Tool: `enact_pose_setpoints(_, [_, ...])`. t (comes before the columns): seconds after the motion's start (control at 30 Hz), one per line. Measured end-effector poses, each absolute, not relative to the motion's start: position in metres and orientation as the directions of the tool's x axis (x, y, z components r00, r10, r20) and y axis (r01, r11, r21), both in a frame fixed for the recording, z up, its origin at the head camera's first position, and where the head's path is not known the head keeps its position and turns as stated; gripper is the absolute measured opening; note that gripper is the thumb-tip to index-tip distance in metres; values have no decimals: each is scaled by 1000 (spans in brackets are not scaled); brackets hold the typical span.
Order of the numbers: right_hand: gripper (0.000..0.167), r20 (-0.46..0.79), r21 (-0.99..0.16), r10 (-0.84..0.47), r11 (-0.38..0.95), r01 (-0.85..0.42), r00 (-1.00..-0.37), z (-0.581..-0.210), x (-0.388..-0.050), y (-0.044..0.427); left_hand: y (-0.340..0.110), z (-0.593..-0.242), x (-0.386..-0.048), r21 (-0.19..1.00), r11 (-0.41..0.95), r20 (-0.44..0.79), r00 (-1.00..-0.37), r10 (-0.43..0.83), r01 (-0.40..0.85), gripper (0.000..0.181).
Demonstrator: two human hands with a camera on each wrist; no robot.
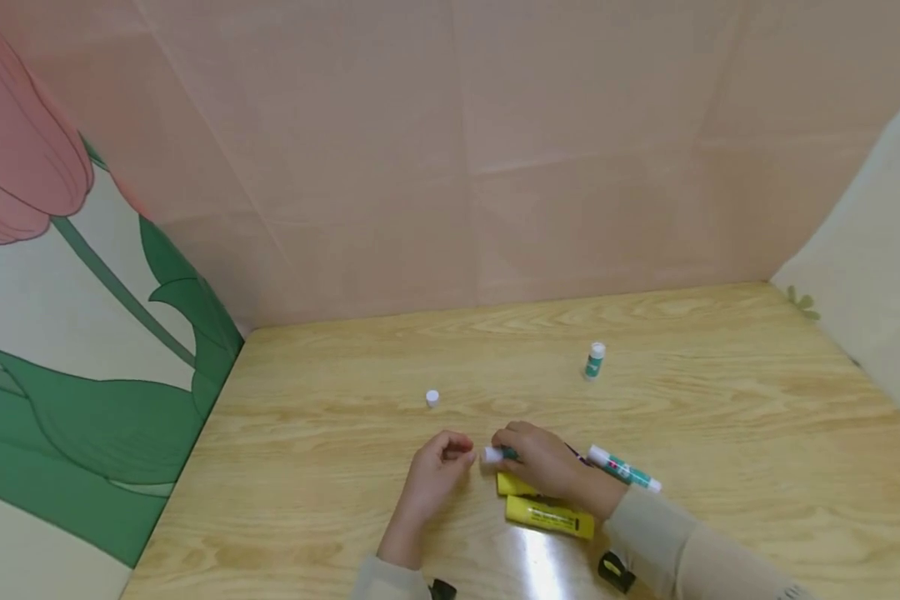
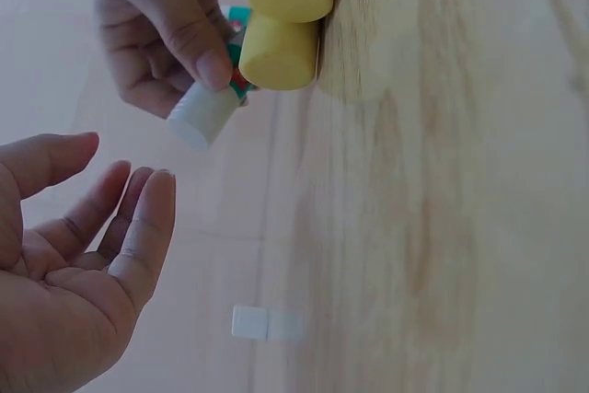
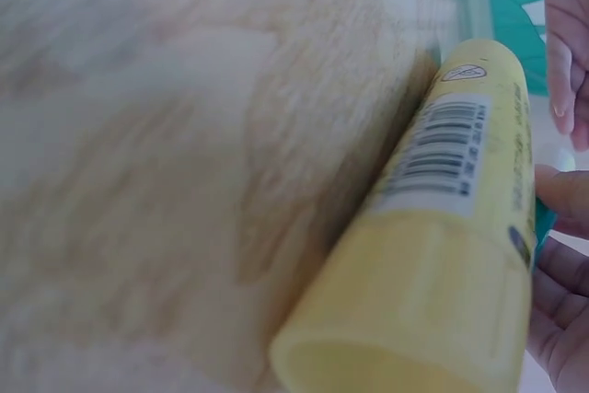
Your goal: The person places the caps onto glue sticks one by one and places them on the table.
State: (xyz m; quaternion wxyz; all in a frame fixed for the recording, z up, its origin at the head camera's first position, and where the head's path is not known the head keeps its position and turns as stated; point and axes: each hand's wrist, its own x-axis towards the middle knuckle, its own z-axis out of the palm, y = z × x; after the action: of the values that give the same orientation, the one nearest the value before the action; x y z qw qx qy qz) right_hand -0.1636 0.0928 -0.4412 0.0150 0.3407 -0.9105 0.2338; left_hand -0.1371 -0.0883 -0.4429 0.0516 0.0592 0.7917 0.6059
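Observation:
A small glue stick [image 1: 491, 455] with a white end and a green label is pinched between the thumb and fingers of my right hand [image 1: 543, 462]. In the left wrist view its white end [image 2: 204, 117] points toward my left hand [image 2: 87, 255]. That hand, just left of the stick in the head view, holds nothing, its fingers slightly bent and apart from the thumb. Under and beside my right hand lie two yellow tubes [image 1: 549, 517]; one tube [image 3: 433, 227] with a barcode fills much of the right wrist view.
Farther back, a small white cap [image 1: 432, 398] sits on the wooden table [image 1: 307, 467]. A green and white glue stick [image 1: 595, 361] stands upright at the back right. Another glue stick [image 1: 624, 469] lies beyond my right wrist. A pink cloth [image 1: 360, 183] hangs behind the table.

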Motion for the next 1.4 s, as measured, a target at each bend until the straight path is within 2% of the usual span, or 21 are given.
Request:
enact_pose_setpoints(0.37, [17,196,-418,-621,647,-638,-759,-443,-164,93,-90,-437,-136,958,280,10,-988,154,53,17])
enact_pose_setpoints(0.73, [17,164,-437,-631,642,-630,-758,-446,-167,94,-111,-431,-147,938,342,14,-992,123,56,19])
enact_pose_setpoints(1.4, [19,134,-457,-626,648,-609,-768,-451,-169,90,-119,-438,-154,932,355,36,-994,101,70,18])
